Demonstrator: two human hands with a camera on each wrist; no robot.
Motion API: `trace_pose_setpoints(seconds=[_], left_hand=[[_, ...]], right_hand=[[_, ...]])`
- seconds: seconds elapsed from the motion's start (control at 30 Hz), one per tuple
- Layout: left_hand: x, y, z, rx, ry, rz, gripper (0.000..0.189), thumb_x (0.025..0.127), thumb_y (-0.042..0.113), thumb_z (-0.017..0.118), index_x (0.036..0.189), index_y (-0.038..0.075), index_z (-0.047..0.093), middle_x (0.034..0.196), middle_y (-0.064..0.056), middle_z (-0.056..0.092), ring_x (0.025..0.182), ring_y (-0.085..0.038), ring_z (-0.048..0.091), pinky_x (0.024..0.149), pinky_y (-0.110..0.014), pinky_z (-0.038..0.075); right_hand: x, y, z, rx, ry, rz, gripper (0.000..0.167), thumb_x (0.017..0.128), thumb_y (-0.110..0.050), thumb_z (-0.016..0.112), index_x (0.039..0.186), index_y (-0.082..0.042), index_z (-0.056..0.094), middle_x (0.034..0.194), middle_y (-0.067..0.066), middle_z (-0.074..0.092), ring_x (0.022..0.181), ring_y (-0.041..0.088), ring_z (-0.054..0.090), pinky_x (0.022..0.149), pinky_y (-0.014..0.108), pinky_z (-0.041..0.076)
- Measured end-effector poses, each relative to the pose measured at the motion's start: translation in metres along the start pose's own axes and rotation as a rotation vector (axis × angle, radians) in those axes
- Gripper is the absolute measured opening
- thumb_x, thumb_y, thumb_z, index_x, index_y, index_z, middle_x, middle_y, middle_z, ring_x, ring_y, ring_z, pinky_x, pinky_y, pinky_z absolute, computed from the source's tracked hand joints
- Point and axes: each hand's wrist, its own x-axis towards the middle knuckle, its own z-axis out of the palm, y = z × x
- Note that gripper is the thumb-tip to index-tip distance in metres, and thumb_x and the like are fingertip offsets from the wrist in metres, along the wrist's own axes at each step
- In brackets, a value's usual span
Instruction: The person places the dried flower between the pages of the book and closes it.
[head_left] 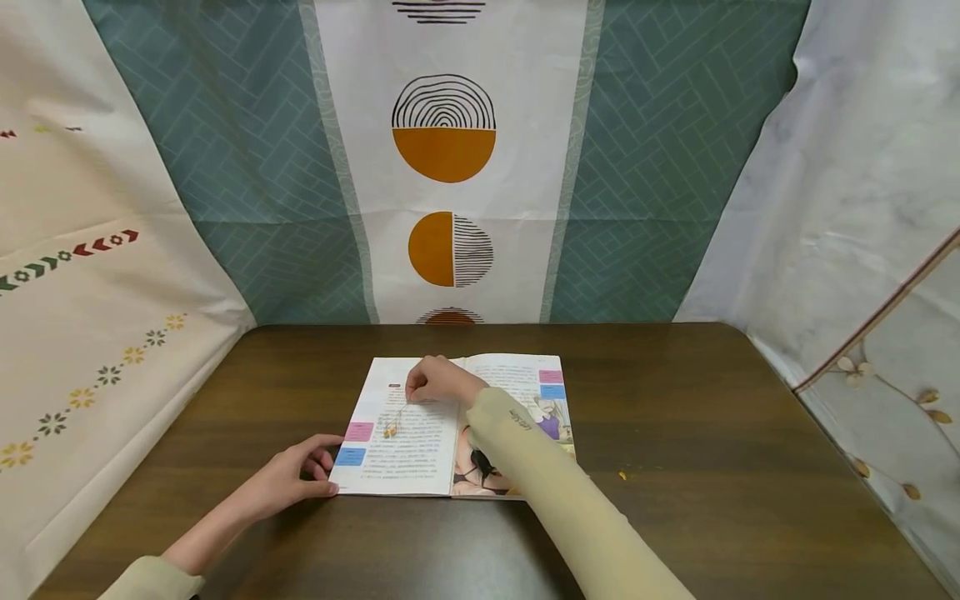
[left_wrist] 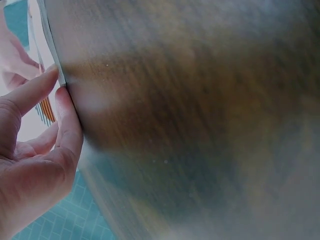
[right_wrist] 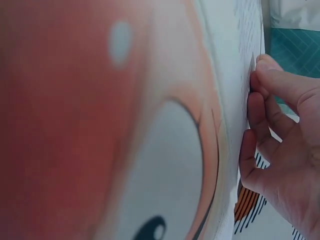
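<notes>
An open book (head_left: 420,450) with text, coloured tabs and pictures lies flat on the dark wooden table (head_left: 712,433). My right hand (head_left: 435,382) reaches across onto the left page and pinches the thin stem of a small dried sprig (head_left: 391,428) with orange buds that lies on the page. In the right wrist view this right hand (right_wrist: 280,130) has curled fingers pressed to the page (right_wrist: 150,125). My left hand (head_left: 296,479) rests on the table at the book's lower left corner. Its relaxed left hand (left_wrist: 40,145) touches the book's edge (left_wrist: 52,50) with thumb and forefinger tips.
A tiny orange bit (head_left: 622,476) lies on the table right of the book. Patterned cloths hang close behind (head_left: 450,167) and on both sides (head_left: 90,333), closing in the table. The tabletop (left_wrist: 200,110) spreads wide around the book.
</notes>
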Motion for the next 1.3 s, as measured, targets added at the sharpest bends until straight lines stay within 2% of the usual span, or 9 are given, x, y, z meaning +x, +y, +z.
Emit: trace_pose_setpoints(seconds=[0.17,0.27,0.6,0.87,1.3], left_hand=[[-0.0003,-0.0011,-0.0014,0.012,0.004,0.0,0.067,0.081,0.018,0.08,0.135,-0.004,0.048,0.095,-0.007,0.055,0.076,-0.002,0.053,0.068,-0.02,0.044],[-0.001,-0.0013,-0.0014,0.012,0.006,-0.004,0.067,0.081,0.018,0.08,0.135,-0.003,0.048,0.096,-0.007,0.055,0.076,-0.002,0.054,0.068,-0.02,0.044],[-0.0022,0.0014,0.0008,0.014,0.011,-0.021,0.067,0.081,0.019,0.081,0.136,-0.002,0.048,0.096,-0.007,0.055,0.078,-0.002,0.054,0.07,-0.02,0.044],[0.0012,0.0027,0.0008,0.016,0.002,-0.001,0.066,0.082,0.018,0.08,0.136,-0.003,0.048,0.096,-0.007,0.055,0.078,-0.002,0.054,0.069,-0.02,0.044],[0.0018,0.0044,0.0007,0.007,-0.007,-0.022,0.067,0.082,0.018,0.08,0.136,-0.002,0.048,0.097,-0.007,0.054,0.079,-0.004,0.053,0.069,-0.02,0.043]], right_hand=[[0.0023,-0.0019,0.0005,0.009,-0.036,-0.053,0.008,0.094,-0.01,0.067,0.091,-0.01,0.074,0.086,0.001,0.072,0.072,0.004,0.05,0.076,0.017,0.04],[0.0037,-0.0023,0.0016,0.003,-0.049,-0.057,0.008,0.094,-0.011,0.067,0.091,-0.01,0.074,0.087,0.001,0.072,0.072,0.004,0.05,0.076,0.017,0.041],[0.0029,-0.0035,0.0053,-0.055,-0.057,0.0,0.004,0.091,-0.018,0.071,0.088,-0.019,0.074,0.082,-0.007,0.068,0.073,0.004,0.05,0.074,0.019,0.039],[0.0008,-0.0017,0.0038,-0.073,-0.032,0.012,0.005,0.091,-0.019,0.071,0.088,-0.022,0.075,0.084,-0.009,0.069,0.074,0.004,0.051,0.072,0.019,0.039],[-0.0008,-0.0046,0.0032,-0.062,-0.002,0.051,0.005,0.09,-0.018,0.072,0.087,-0.02,0.075,0.084,-0.007,0.068,0.075,0.007,0.05,0.075,0.022,0.039]])
